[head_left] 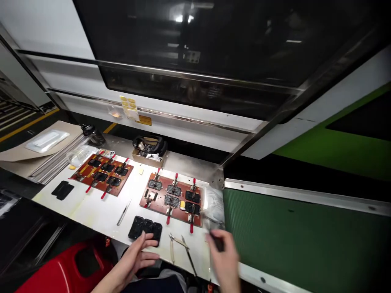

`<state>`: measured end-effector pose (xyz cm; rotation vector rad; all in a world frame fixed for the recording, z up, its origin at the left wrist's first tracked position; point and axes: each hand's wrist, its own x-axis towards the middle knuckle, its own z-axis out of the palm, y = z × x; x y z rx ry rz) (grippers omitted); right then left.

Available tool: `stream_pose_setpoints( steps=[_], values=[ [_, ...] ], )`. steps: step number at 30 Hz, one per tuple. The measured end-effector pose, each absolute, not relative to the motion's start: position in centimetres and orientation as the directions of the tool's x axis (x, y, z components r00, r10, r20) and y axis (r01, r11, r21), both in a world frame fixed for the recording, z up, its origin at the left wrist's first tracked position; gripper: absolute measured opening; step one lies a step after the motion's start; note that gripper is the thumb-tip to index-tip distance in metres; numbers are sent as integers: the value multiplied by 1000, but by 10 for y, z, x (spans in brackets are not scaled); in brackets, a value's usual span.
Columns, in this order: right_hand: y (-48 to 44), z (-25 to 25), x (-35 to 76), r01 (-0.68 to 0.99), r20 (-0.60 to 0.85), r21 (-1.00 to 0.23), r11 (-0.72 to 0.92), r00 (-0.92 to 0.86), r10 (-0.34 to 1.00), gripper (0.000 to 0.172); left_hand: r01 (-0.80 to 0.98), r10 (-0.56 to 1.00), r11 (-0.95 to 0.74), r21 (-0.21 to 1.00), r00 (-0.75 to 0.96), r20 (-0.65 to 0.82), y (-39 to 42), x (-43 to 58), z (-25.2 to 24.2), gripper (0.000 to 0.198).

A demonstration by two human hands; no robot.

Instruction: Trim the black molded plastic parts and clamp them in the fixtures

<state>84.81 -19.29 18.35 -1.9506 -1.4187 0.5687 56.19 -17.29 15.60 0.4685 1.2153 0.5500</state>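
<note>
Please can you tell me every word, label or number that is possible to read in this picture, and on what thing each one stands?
No text can be read clearly.
Yellow label on the white panel: too small to read.
Small plate behind the dark window: too blurred to read.
Printed card beside the red-brown clamp board: too small to read.
</note>
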Motion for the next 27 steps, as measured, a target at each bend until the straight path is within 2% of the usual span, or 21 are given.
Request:
stream_pose_setpoints(
  steps=[1, 3, 5, 7, 9, 11, 15, 18, 22, 27],
  values=[
    [-198, 190, 804, 693, 116, -716, -89, 244, 963, 7, -250, 582, 813, 526, 387, -715, -170, 548, 170, 77],
    [-205, 208, 717, 719, 201, -669, 187, -67, 977, 23, -331, 602, 798, 504, 472, -644, -168, 508, 199, 68],
    [-207, 228, 644, 704, 222, -626, 335, -251, 942, 34, -280, 667, 739, 612, 430, -609, -169, 458, 221, 58],
    [-208, 245, 591, 698, 226, -618, 361, -282, 932, 41, -225, 707, 697, 681, 377, -599, -173, 408, 236, 53],
    [-205, 255, 558, 690, 205, -657, 304, -225, 953, 44, -228, 718, 690, 687, 334, -611, -178, 365, 245, 50],
    [-200, 259, 537, 646, 134, -738, 195, -143, 981, 39, -240, 722, 689, 683, 300, -623, -182, 332, 250, 50],
    [-179, 260, 503, 491, -149, -869, -59, -147, 978, 23, -271, 725, 689, 673, 276, -631, -182, 291, 254, 52],
    [-159, 259, 480, 450, -287, -878, -166, -214, 934, 27, -287, 717, 697, 657, 280, -638, -173, 274, 249, 52],
    [-130, 244, 461, 401, -341, -887, -229, -235, 910, 25, -312, 716, 696, 646, 248, -652, -151, 262, 240, 53],
    [-88, 203, 443, 118, -452, -892, -436, -218, 865, 25, -389, 736, 648, 656, 98, -669, -105, 261, 224, 64]
  ],
)
